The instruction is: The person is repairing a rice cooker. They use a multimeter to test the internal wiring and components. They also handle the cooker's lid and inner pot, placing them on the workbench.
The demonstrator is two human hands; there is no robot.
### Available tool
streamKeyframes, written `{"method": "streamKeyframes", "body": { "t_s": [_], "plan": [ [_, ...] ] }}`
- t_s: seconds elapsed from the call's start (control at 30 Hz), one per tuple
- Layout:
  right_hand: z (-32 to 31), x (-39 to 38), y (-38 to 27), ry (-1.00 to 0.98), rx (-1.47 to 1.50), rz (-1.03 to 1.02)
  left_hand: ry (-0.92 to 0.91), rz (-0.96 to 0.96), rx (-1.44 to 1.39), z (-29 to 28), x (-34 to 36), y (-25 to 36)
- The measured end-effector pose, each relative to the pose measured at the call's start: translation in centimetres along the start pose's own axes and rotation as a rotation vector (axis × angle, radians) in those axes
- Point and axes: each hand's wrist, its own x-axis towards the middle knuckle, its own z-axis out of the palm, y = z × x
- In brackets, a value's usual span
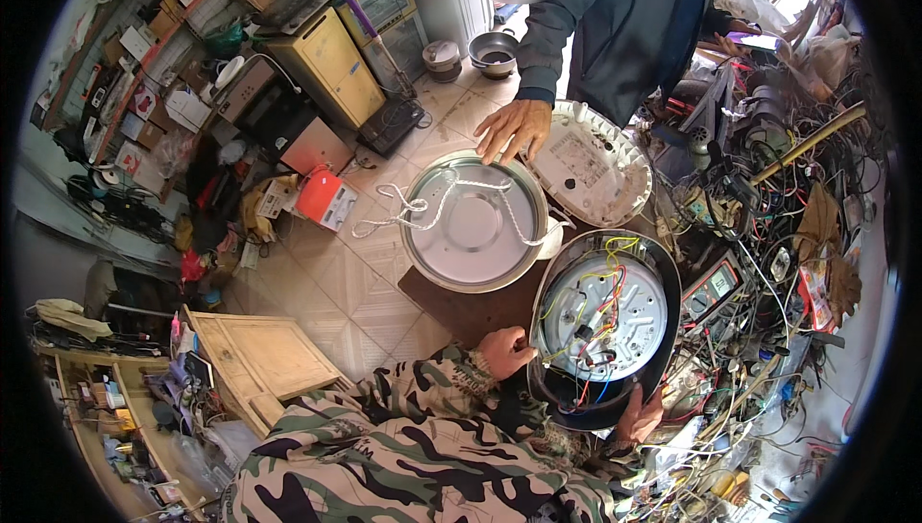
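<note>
An opened electric cooker housing [674,304], black and round, stands tilted before me. Inside it sits a round metal plate [634,307] with yellow, red and blue wires. My right hand [640,417] grips the lower right rim of the housing, thumb on the edge. At the left rim, my left hand [503,353] is closed with its fingertips pinched; what they hold is too small to make out. Beyond lies a round metal pan [437,259] with a white cord [447,198] across it. Another person's hand [516,129] rests on its far rim.
A white plastic base cover [591,168] lies beside the pan. Tangled wires and parts pile up at right, with a multimeter [713,288] among them. A wooden cabinet door [269,360] stands at left; a yellow cabinet [331,72] and pots [493,54] are farther back.
</note>
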Motion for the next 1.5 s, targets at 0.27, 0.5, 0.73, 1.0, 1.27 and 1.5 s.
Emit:
{"method": "streamKeyframes", "body": {
  "t_s": [0.27,0.5,0.73,1.0,1.27,1.5],
  "plan": [
    [0.7,0.7,6.5,0.091,-0.338,-0.042,0.026,0.116,-0.104,2.1,0.7,-4.0],
    [-15.8,12.2,-8.5,0.288,-0.272,-0.256,-0.04,0.14,0.038,-0.6,1.6,-1.8],
    [-30.9,12.6,-20.3,0.768,-0.02,-0.563,-0.185,0.103,0.096,-2.0,0.7,-0.2],
    [-15.5,7.2,-9.2,0.37,0.069,-0.245,-0.139,0.124,0.113,-4.2,-1.8,2.4],
    [-3.3,-1.5,1.8,-0.001,0.198,0.123,0.334,0.39,0.212,-11.8,-1.8,6.8],
    [0.2,-3.5,-1.8,0.088,-0.101,0.104,0.251,0.517,0.559,-15.1,2.0,5.6]
  ]
}}
